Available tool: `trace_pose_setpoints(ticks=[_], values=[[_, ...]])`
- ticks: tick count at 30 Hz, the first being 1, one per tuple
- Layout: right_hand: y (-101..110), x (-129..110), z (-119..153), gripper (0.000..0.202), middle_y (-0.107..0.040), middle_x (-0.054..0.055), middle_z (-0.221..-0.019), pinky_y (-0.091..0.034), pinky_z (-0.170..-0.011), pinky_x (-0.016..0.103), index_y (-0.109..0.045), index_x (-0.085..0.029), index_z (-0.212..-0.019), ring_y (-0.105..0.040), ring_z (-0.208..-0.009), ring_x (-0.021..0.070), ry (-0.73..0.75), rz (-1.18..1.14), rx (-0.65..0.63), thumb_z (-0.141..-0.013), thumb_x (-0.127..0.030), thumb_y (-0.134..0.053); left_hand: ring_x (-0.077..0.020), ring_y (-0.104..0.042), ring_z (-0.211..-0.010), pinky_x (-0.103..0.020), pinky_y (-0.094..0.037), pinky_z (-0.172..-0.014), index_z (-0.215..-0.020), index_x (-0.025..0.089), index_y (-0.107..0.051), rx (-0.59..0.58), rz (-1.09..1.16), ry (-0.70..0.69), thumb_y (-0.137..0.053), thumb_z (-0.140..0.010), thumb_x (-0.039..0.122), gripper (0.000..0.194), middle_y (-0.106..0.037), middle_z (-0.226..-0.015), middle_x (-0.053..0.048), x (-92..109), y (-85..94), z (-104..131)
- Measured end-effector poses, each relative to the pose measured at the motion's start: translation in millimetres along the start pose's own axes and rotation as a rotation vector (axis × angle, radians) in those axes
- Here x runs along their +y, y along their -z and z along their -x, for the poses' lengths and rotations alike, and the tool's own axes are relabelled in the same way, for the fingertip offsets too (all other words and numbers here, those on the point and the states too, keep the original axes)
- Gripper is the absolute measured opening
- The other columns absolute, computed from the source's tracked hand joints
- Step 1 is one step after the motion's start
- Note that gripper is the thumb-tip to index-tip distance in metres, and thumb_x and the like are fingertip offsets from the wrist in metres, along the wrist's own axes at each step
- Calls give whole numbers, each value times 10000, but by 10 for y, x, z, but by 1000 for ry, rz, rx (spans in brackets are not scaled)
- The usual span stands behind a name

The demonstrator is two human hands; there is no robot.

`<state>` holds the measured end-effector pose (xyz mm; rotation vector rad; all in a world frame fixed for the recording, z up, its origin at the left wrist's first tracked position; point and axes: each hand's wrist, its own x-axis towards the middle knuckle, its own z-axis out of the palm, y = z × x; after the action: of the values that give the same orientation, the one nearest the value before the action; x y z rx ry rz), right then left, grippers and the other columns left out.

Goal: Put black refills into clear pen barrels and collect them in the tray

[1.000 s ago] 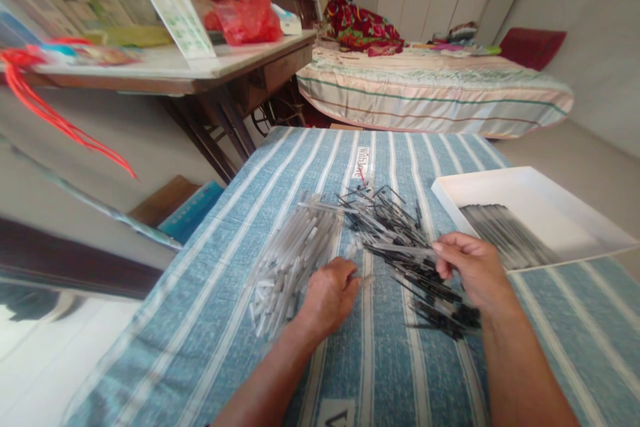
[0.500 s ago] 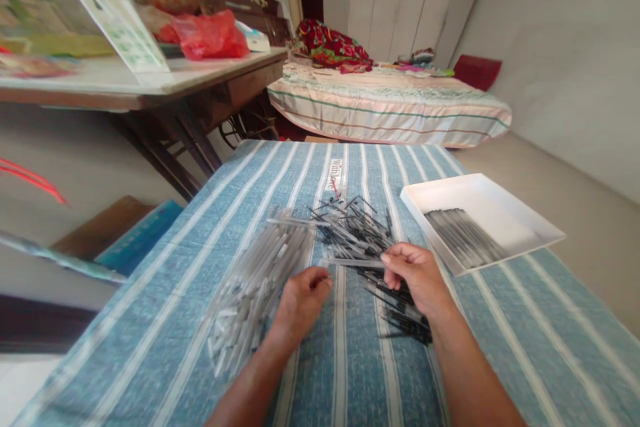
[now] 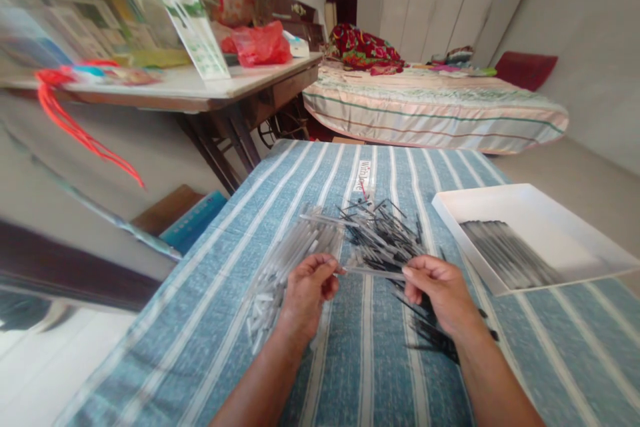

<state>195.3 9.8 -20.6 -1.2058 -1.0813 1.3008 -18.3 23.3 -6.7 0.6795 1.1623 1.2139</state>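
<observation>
Between my two hands a thin translucent tube [image 3: 375, 273] is held level. My right hand [image 3: 443, 290] pinches its right end. My left hand [image 3: 311, 290] is closed at its left end, thumb against fingers; any small piece in that fingertip grip is blurred. Left of centre lies a pile of clear tubes [image 3: 270, 287], partly behind my left hand. A heap of black thin sticks [image 3: 383, 233] lies beyond and beneath my right hand. At the right, a white tray [image 3: 550, 213] holds a row of dark-filled tubes [image 3: 505, 253].
The striped blue cloth [image 3: 210, 320] covers the table. A side table [image 3: 175, 90] at the left carries a red bag [image 3: 263, 45] and a standing card [image 3: 195, 30]; red cords [image 3: 85, 133] hang off it. A bed [image 3: 435, 103] stands behind.
The view has turned left, shifting the scene rightward. My left hand has come up to the left end of the tube, which my right hand still holds.
</observation>
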Motion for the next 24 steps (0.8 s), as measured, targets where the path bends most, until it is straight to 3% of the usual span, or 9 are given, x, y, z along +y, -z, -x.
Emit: trace_pose_setpoints(ticks=[16, 24], values=[[-24, 12, 8, 224, -601, -10, -454, -380, -392, 190, -612, -160, -669, -481, -376, 83, -16, 4, 41, -710, -363, -696, -47, -498, -400, -160, -336, -403, -710, 145, -529, 42, 92, 53, -722, -604, 233, 238, -662, -636, 2, 14, -6, 17], [-82, -5, -7, 208, -602, -23, -456, -397, -403, 181, -605, -163, -668, -493, -380, 77, 6, 29, 24, -718, -352, -675, -74, -538, -419, -173, -360, -403, -737, 148, -523, 3, -3, 52, -708, -627, 246, 236, -659, -631, 6, 3, -16, 25]])
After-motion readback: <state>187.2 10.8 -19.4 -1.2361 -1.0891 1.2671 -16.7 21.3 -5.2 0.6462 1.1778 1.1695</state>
